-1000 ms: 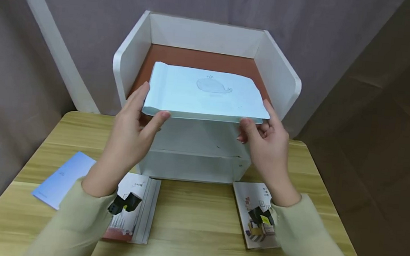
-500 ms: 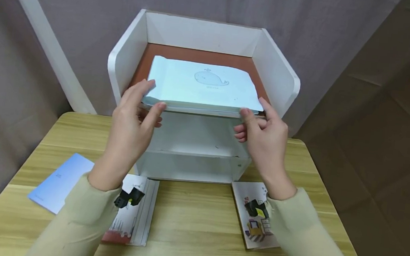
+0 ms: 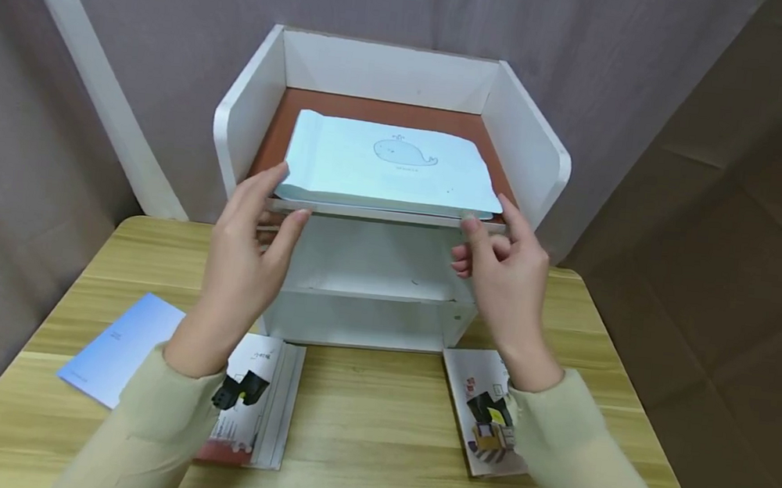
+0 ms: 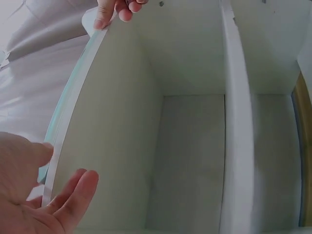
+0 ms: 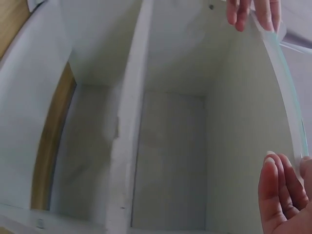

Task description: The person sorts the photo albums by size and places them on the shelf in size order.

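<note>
A pale blue notebook [image 3: 343, 157] with a small whale drawn on its cover lies flat on the brown top surface of a white shelf unit [image 3: 368, 257]. Beside its front left corner is my left hand [image 3: 245, 250], the thumb apart from the forefinger and near the shelf's front edge. On the other side, my right hand [image 3: 508, 279] has its thumb at the notebook's front edge and its forefinger by the right corner. Its other fingers bend loosely under the top board, as the right wrist view shows. A turquoise strip of the notebook [image 4: 68, 105] shows along the board in the left wrist view.
White side and back walls [image 3: 389, 71] rise around the top surface. On the wooden table [image 3: 373, 431], a blue booklet [image 3: 122, 348] and a stack of books [image 3: 276, 406] lie partly under the left forearm. Another book [image 3: 480, 418] lies by the right wrist.
The notebook has come down from both hands' hold onto the top surface. The left thumb has come away from its front edge, and both hands sit looser around it.
</note>
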Demonstrator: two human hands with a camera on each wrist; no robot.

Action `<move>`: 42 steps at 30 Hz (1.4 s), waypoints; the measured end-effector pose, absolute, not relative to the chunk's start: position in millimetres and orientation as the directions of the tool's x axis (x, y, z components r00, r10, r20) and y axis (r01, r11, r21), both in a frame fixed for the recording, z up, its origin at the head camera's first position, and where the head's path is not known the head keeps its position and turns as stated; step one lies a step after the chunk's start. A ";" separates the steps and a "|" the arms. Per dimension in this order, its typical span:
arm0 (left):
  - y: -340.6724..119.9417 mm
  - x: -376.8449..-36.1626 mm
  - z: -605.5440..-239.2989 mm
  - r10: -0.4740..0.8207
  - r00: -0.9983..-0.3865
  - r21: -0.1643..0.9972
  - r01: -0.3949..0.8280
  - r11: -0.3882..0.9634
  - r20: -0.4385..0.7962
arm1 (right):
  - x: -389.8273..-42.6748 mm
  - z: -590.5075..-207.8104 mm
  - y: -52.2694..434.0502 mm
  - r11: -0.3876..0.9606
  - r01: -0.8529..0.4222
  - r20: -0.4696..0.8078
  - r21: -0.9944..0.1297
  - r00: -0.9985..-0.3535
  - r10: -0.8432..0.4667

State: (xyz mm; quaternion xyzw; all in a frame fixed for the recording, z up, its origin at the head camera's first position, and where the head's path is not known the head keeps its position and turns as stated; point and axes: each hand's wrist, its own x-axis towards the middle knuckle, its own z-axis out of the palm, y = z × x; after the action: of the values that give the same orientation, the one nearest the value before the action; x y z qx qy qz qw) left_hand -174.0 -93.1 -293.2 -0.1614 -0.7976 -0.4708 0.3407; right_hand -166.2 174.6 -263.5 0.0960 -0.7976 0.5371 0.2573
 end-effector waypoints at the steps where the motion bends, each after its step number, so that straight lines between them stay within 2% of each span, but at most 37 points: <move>1: -94.1 -171.6 -295.1 -0.064 -0.710 0.638 0.584 0.502 0.701 | -164.6 -266.9 174.9 0.392 -0.442 0.522 -0.807 -0.844 0.124; 8: -100.6 -148.6 -313.3 -0.027 -0.609 0.566 0.719 0.402 0.793 | -158.8 -312.7 175.1 0.356 -0.587 0.654 -0.728 -0.750 0.101; 10: -103.0 -142.0 -320.8 -0.002 -0.601 0.554 0.736 0.388 0.800 | -158.0 -328.3 174.5 0.357 -0.614 0.678 -0.704 -0.730 0.081; 12: -106.1 -135.8 -329.4 0.025 -0.619 0.561 0.727 0.396 0.785 | -155.6 -341.6 172.3 0.361 -0.625 0.685 -0.692 -0.726 0.057; 17: -116.0 -119.7 -355.9 0.086 -0.726 0.618 0.636 0.462 0.683 | -143.4 -368.2 163.5 0.362 -0.596 0.638 -0.717 -0.770 -0.004; 23: -132.7 -103.6 -390.2 0.098 -0.817 0.608 0.497 0.620 0.568 | -131.1 -402.7 147.1 0.325 -0.454 0.470 -0.829 -0.882 -0.036; 27: -142.6 -96.8 -408.5 0.079 -0.882 0.593 0.376 0.712 0.464 | -125.9 -425.3 137.0 0.295 -0.280 0.283 -0.914 -0.959 -0.035; 30: -149.3 -91.2 -420.3 0.039 -0.924 0.575 0.269 0.773 0.380 | -123.3 -439.5 128.5 0.320 -0.128 0.118 -0.939 -0.992 -0.050; 36: -160.5 -83.4 -439.6 -0.033 -0.951 0.531 0.143 0.835 0.309 | -117.8 -455.4 112.0 0.352 0.063 -0.110 -0.934 -0.987 -0.115; 42: -169.5 -82.5 -455.0 -0.078 -0.957 0.492 0.074 0.867 0.280 | -112.7 -457.0 95.8 0.195 0.254 -0.293 -0.947 -0.933 -0.207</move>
State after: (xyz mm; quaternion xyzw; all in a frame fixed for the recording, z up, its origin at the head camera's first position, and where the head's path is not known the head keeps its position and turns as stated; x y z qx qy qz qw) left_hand -82.5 -169.5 -455.0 0.0010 -0.9550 -0.2577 0.1471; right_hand -112.7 95.8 -457.0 -0.0157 -0.7514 0.6341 -0.1820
